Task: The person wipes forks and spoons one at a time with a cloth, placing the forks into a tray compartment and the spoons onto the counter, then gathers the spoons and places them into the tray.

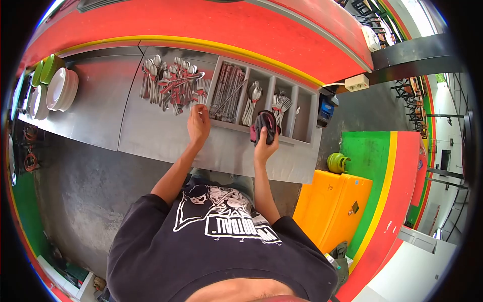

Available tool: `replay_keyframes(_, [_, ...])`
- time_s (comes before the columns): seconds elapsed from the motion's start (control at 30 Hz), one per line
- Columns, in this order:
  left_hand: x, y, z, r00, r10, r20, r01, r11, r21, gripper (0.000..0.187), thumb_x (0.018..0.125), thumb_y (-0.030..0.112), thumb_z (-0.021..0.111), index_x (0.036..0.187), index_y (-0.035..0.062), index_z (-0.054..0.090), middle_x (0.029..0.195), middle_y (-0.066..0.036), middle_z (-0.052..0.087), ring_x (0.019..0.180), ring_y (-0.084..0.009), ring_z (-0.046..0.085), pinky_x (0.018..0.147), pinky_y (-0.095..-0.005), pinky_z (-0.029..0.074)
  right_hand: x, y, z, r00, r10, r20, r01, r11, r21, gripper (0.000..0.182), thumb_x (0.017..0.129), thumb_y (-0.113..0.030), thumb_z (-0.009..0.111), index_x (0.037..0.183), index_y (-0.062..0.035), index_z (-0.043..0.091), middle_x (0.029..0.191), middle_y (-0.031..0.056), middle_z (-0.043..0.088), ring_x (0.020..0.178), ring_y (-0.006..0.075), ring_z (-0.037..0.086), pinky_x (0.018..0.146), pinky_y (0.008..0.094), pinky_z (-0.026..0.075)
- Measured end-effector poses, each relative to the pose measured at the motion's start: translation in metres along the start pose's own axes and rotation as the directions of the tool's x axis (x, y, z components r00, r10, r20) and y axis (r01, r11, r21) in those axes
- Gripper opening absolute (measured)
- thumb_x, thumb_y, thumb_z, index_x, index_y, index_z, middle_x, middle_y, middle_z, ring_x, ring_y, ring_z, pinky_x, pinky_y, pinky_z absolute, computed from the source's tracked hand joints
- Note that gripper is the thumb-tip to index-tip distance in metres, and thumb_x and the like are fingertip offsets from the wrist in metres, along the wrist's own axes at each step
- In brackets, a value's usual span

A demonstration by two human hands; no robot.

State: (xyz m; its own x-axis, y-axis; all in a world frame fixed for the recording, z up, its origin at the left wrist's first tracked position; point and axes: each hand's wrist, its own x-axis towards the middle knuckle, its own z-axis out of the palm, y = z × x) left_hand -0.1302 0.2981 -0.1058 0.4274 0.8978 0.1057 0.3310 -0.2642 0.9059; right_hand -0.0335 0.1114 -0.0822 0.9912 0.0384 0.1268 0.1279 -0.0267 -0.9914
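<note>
My left hand (199, 125) is at the near right edge of a loose pile of spoons and forks (173, 83) on the steel counter. Its fingers are curled together by the handles; what they pinch, if anything, is too small to make out. My right hand (265, 146) grips a bunched dark cloth (265, 126) with red parts, over the front wall of a grey cutlery tray (241, 126). From left to right, the tray holds long thin dark-and-clear sticks (227, 93), spoons (255, 93) and forks (282, 103). A small white spot shows in the rightmost compartment.
White plates (63, 89) and green dishes (49, 69) stand at the counter's left end. A red ledge (201, 25) runs along the back. Beyond the right end are a blue-and-black device (326, 110), a yellow cabinet (332, 209) and a green gas cylinder (337, 162).
</note>
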Motion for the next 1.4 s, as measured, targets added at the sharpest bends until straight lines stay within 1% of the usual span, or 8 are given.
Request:
replay_keyframes(0.13, [0.021, -0.093, 0.018, 0.991, -0.112, -0.076, 0.119, 0.988, 0.096, 0.018, 0.091, 0.021, 0.060, 0.099, 0.0057, 0.056, 0.090, -0.013, 0.064, 0.075, -0.0317, 0.063, 0.066, -0.0429, 0.048, -0.019, -0.011, 0.030, 0.998, 0.024, 0.053, -0.028, 0.996, 0.081, 0.030, 0.089, -0.018, 0.067, 0.106, 0.0066, 0.063, 0.099, 0.0082, 0.066, 0.089, 0.0134, 0.060, 0.081, 0.0270, 0.047])
replay_keyframes(0.23, [0.016, -0.095, 0.013, 0.996, -0.052, 0.074, 0.026, 0.946, 0.323, 0.025, 0.087, 0.025, 0.066, 0.102, 0.0085, 0.056, 0.096, -0.012, 0.062, 0.081, -0.0341, 0.063, 0.069, -0.0458, 0.049, -0.028, -0.017, 0.042, 0.991, 0.035, 0.133, -0.046, 0.996, 0.082, 0.028, 0.089, -0.017, 0.066, 0.106, 0.0059, 0.063, 0.099, 0.0070, 0.066, 0.089, 0.0126, 0.059, 0.080, 0.0262, 0.047])
replay_keyframes(0.37, [0.018, -0.090, 0.017, 0.985, -0.138, 0.100, 0.082, 0.900, 0.429, 0.030, 0.083, 0.027, 0.071, 0.103, 0.0105, 0.055, 0.104, -0.012, 0.058, 0.089, -0.0366, 0.063, 0.072, -0.0473, 0.050, -0.035, -0.024, 0.050, 0.981, 0.047, 0.189, -0.065, 0.994, 0.089, 0.028, 0.089, -0.016, 0.066, 0.105, 0.0061, 0.063, 0.098, 0.0062, 0.066, 0.088, 0.0119, 0.059, 0.081, 0.0255, 0.047])
replay_keyframes(0.6, [0.028, -0.094, 0.021, 0.964, -0.228, 0.140, 0.148, 0.891, 0.430, 0.024, 0.087, 0.027, 0.066, 0.095, 0.0065, 0.056, 0.102, -0.014, 0.061, 0.087, -0.0388, 0.064, 0.071, -0.0495, 0.050, -0.034, -0.020, 0.046, 0.997, 0.052, 0.057, -0.058, 0.991, 0.123, 0.027, 0.089, -0.017, 0.067, 0.105, 0.0047, 0.064, 0.097, 0.0062, 0.066, 0.086, 0.0114, 0.059, 0.079, 0.0250, 0.047])
replay_keyframes(0.8, [0.034, -0.096, 0.014, 0.951, -0.173, 0.255, 0.020, 0.860, 0.509, 0.034, 0.095, 0.035, 0.051, 0.086, 0.0019, 0.057, 0.094, -0.019, 0.066, 0.081, -0.0418, 0.064, 0.070, -0.0515, 0.050, -0.021, -0.018, 0.044, 0.996, 0.081, -0.024, -0.078, 0.991, 0.111, 0.026, 0.089, -0.018, 0.067, 0.104, 0.0040, 0.064, 0.096, 0.0060, 0.066, 0.083, 0.0107, 0.059, 0.076, 0.0254, 0.048])
replay_keyframes(0.9, [0.033, -0.095, 0.006, 0.956, -0.153, 0.250, 0.052, 0.928, 0.368, 0.040, 0.097, 0.035, 0.046, 0.081, 0.0007, 0.058, 0.082, -0.020, 0.067, 0.079, -0.0414, 0.064, 0.067, -0.0519, 0.048, -0.018, -0.022, 0.046, 0.997, 0.072, -0.023, -0.067, 0.984, 0.167, 0.026, 0.090, -0.018, 0.066, 0.104, 0.0037, 0.064, 0.097, 0.0057, 0.066, 0.085, 0.0110, 0.058, 0.078, 0.0254, 0.047])
replay_keyframes(1.1, [0.024, -0.066, -0.016, 0.956, -0.230, 0.180, 0.253, 0.961, -0.116, 0.042, 0.100, 0.034, 0.045, 0.078, -0.0001, 0.058, 0.061, -0.013, 0.056, 0.058, -0.0240, 0.058, 0.055, -0.0398, 0.043, -0.009, -0.021, 0.044, 0.994, 0.106, -0.023, -0.099, 0.974, 0.205, 0.026, 0.090, -0.018, 0.066, 0.105, 0.0028, 0.064, 0.098, 0.0049, 0.065, 0.088, 0.0112, 0.058, 0.082, 0.0258, 0.046])
replay_keyframes(1.4, [0.032, 0.003, 0.005, 0.985, -0.032, 0.172, 0.084, 0.948, -0.306, 0.038, 0.100, 0.029, 0.048, 0.077, -0.0004, 0.056, 0.060, -0.008, 0.051, 0.052, -0.0131, 0.043, 0.049, -0.0334, 0.036, 0.007, -0.042, 0.044, 0.995, 0.102, -0.011, -0.095, 0.957, 0.275, 0.030, 0.089, -0.022, 0.067, 0.107, 0.0015, 0.062, 0.100, 0.0048, 0.064, 0.090, 0.0110, 0.057, 0.082, 0.0251, 0.044])
